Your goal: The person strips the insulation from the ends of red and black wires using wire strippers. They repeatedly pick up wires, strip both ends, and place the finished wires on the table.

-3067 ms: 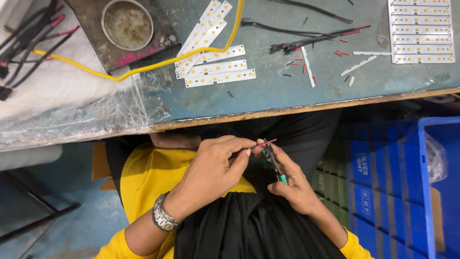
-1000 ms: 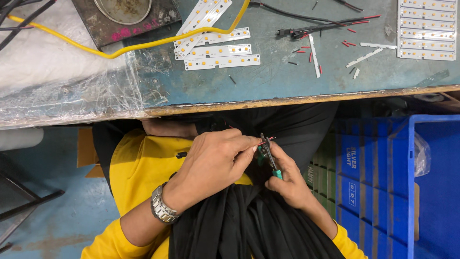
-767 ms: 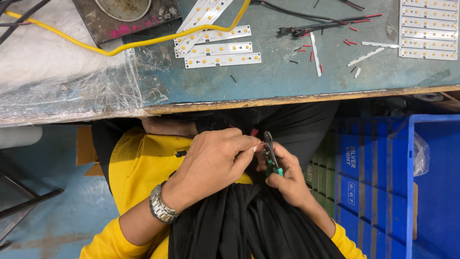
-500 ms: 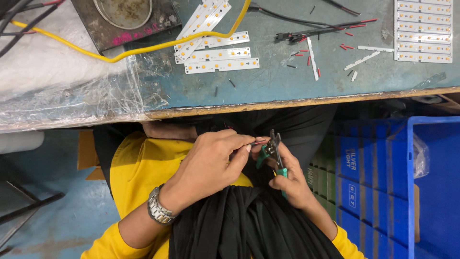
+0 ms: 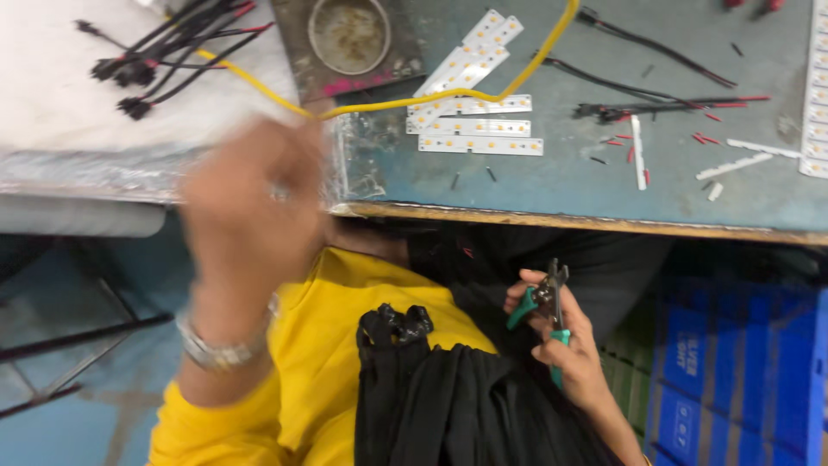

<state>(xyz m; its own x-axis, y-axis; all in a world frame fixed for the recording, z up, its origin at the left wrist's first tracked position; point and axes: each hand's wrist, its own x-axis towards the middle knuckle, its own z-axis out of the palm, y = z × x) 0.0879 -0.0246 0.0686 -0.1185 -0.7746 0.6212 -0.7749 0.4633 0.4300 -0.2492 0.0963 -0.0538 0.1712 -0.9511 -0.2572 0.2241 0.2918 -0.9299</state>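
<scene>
While the left hand (image 5: 250, 207) lifts blurred, the right hand (image 5: 565, 345) grips green-handled pliers (image 5: 548, 304).

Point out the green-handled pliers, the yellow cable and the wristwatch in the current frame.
green-handled pliers (image 5: 549, 298): head view, on the dark metal head above the grips, in the right hand (image 5: 565, 349).
yellow cable (image 5: 405, 102): head view, on its run across the bench.
wristwatch (image 5: 220, 349): head view, on the blurred metal band.

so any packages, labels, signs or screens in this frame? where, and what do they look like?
Blue crates: lower right, below the table edge, stacked, boxy, ribbed walls.
Label on crate: on the blue wall facing the camera, small pale printed lettering.
No screens or signs in view.
</scene>
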